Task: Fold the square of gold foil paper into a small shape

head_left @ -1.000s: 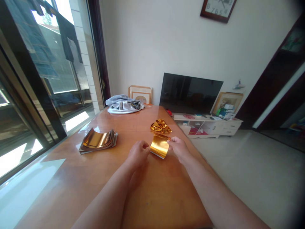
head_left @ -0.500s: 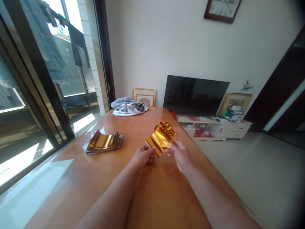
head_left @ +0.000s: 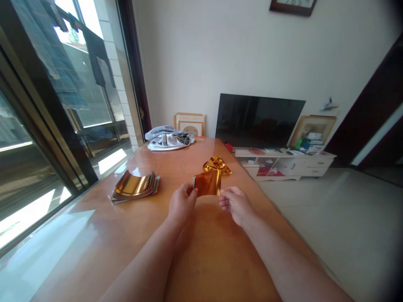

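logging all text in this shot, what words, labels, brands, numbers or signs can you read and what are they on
"6 5": wall clock; the numerals beside them are cut off or unclear.
Boxes by the picture frame: any print too small to read.
Round red decoration: too small to make out.
Golden sheet, stack of golden sheets, television: no text visible.

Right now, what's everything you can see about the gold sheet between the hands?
The gold sheet looks like thin, glossy foil, darker orange in the middle, brighter toward the right. It curves, with a pale left edge. The left hand has that edge in its grip; the right hand's grip seems to touch the lower right corner. It seems held over the table.
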Demonstrator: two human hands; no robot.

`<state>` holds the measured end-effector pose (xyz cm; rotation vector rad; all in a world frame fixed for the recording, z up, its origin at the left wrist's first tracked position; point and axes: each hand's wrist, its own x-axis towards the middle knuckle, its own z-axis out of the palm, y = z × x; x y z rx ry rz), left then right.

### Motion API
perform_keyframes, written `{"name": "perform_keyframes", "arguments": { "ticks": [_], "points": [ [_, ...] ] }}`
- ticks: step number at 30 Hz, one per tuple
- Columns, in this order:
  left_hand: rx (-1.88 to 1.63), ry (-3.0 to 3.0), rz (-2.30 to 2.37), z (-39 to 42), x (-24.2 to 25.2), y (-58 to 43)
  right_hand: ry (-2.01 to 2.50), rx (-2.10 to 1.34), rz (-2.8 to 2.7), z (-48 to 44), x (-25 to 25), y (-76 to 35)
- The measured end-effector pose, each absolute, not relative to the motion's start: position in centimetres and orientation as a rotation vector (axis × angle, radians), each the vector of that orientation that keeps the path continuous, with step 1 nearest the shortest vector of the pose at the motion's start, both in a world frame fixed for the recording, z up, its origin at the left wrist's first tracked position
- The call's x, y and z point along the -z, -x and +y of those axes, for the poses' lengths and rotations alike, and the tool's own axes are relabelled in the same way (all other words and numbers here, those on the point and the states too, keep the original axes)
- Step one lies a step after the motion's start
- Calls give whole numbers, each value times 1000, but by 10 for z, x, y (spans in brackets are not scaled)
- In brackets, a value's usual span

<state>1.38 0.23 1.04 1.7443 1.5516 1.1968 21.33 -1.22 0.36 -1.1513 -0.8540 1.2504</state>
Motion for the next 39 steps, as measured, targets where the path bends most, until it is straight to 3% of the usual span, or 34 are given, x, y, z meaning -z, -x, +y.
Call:
{"name": "perform_keyframes", "arguments": {
  "ticks": [5,10,19,25,31,39],
  "points": [
    [-991,-2340,1666,-15,-31,-16,1059,-1405,-824,0,1,-218],
    [-710,-2704,1416,-24,-41,-23,1029,-1418,-837,15,5,-232],
    [-265,-2882,1348,-33,-41,-39,858,-1541,-703,19,-4,-233],
    [-129,-2889,1351,-40,-42,-45,929,-1384,-791,27,0,-235],
    [-70,-2830,1405,-45,-43,-51,1244,-906,-1256,15,-10,-247],
    [-130,-2772,1425,-43,-37,-47,1273,-815,-2247,-35,-43,-254]
  ]
}}
